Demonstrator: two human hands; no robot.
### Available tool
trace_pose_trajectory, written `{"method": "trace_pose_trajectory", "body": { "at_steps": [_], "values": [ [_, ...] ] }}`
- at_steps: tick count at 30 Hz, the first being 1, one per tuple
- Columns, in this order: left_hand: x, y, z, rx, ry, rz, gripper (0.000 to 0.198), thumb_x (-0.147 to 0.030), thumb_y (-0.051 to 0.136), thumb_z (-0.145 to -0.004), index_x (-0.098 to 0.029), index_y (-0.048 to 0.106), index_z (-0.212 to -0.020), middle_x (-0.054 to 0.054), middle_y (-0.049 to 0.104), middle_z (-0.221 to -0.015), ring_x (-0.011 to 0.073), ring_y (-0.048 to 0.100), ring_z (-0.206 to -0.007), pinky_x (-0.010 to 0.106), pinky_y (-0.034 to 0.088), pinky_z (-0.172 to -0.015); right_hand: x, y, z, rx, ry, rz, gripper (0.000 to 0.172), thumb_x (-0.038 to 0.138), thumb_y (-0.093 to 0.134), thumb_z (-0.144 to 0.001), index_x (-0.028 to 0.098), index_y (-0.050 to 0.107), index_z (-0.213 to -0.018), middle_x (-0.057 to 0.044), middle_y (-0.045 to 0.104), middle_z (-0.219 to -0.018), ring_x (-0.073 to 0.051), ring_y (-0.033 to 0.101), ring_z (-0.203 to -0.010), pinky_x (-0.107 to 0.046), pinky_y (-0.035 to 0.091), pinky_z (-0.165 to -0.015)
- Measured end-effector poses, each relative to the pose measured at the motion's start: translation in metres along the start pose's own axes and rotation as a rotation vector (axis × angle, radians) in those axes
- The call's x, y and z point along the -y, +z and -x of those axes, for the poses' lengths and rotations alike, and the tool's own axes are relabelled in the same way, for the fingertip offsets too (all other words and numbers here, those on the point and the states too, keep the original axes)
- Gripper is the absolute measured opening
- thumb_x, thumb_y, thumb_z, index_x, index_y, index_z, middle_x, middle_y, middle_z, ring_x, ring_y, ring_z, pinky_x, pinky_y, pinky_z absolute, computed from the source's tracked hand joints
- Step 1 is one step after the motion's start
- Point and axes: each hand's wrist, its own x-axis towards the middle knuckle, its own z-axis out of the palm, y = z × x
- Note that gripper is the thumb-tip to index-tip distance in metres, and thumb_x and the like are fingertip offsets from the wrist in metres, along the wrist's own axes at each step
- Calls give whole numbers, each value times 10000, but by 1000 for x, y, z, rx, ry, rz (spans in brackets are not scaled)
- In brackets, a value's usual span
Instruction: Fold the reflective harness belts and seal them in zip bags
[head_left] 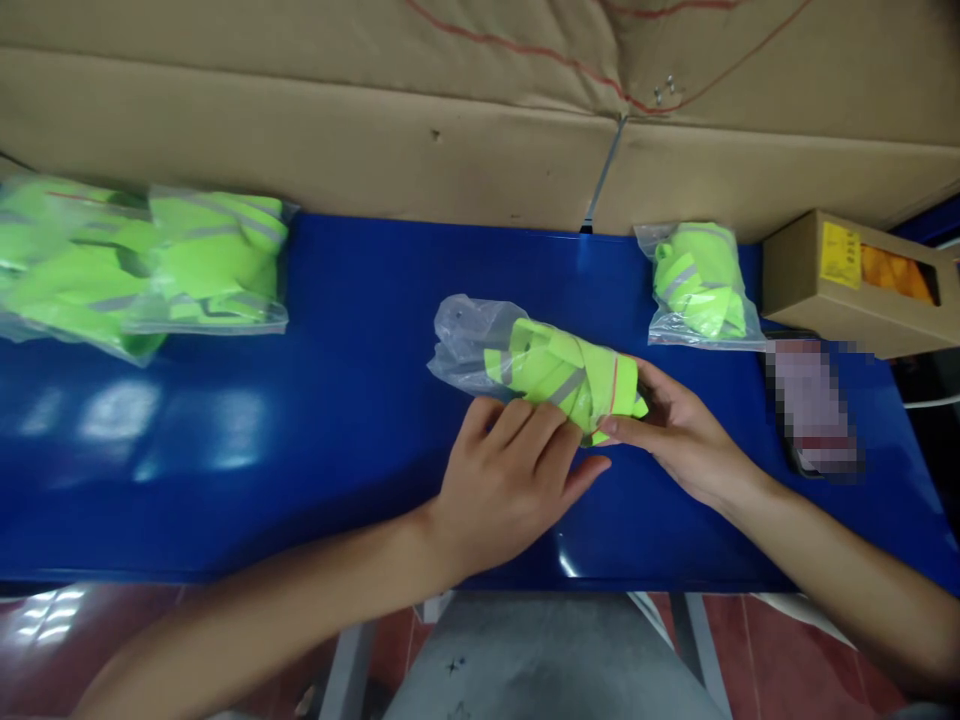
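A folded neon-green reflective vest lies in a clear plastic bag at the middle of the table. The crumpled, unfilled part of the bag sticks out to the left. My right hand grips the vest's right end, with the thumb on the near side and the fingers behind it. My left hand curls its fingers over the near edge of the bagged vest, with its thumb stretched to the right. Its fingertips are hidden.
Several bagged neon-green vests lie at the left, overlapping. Another bagged vest lies at the back right, beside a cardboard box with orange contents. A phone lies on the blue table. Large brown cardboard lines the back edge.
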Motion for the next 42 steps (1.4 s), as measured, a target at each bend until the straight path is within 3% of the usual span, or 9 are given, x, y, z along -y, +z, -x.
{"method": "trace_pose_trajectory", "body": {
  "at_steps": [4, 17, 23, 28, 33, 42],
  "values": [
    [0, 3, 0, 36, -23, 34, 174, -304, 649, -985, -167, 670, -882, 31, 699, -838, 188, 608, -746, 365, 377, -657, 0, 2, 1, -24, -67, 120, 619, 391, 870, -777, 265, 569, -1303, -63, 683, -1330, -272, 633, -1256, -422, 551, -1042],
    [-3, 2, -1, 97, -16, -23, 160, -165, 580, -963, -159, 632, -812, 27, 632, -751, 184, 587, -668, 359, 361, -591, -9, 14, 8, -45, -151, 165, 667, 431, 844, -813, 297, 503, -1370, -75, 654, -1357, -284, 615, -1281, -424, 570, -1029],
    [-11, 9, -1, 32, 48, -25, 126, -154, 569, -958, -169, 610, -840, -4, 581, -700, 166, 554, -610, 351, 344, -595, -10, 17, 5, -93, -159, 178, 642, 455, 851, -801, 276, 539, -1333, -76, 660, -1373, -285, 588, -1331, -428, 515, -1105],
    [-11, 12, -3, 15, 55, -7, 100, -162, 599, -958, -172, 590, -859, -11, 592, -714, 161, 558, -616, 341, 342, -608, -8, 14, 2, -92, -108, 138, 643, 427, 875, -773, 258, 567, -1312, -75, 683, -1337, -276, 607, -1303, -388, 549, -1046],
    [-8, 9, 0, 79, 51, -132, 229, -301, 611, -991, -184, 555, -802, 6, 585, -719, 175, 520, -586, 360, 299, -573, -5, 10, 0, -152, -119, 75, 559, 382, 875, -775, 259, 605, -1249, -36, 730, -1207, -248, 671, -1174, -371, 579, -971],
    [-5, 16, 3, 117, -8, -41, 106, -143, 629, -902, -189, 582, -819, 5, 605, -764, 178, 520, -594, 367, 294, -541, -10, 15, 3, -222, -117, 46, 560, 400, 908, -731, 287, 590, -1177, -15, 724, -1126, -231, 686, -1090, -356, 606, -905]
  ]
}}
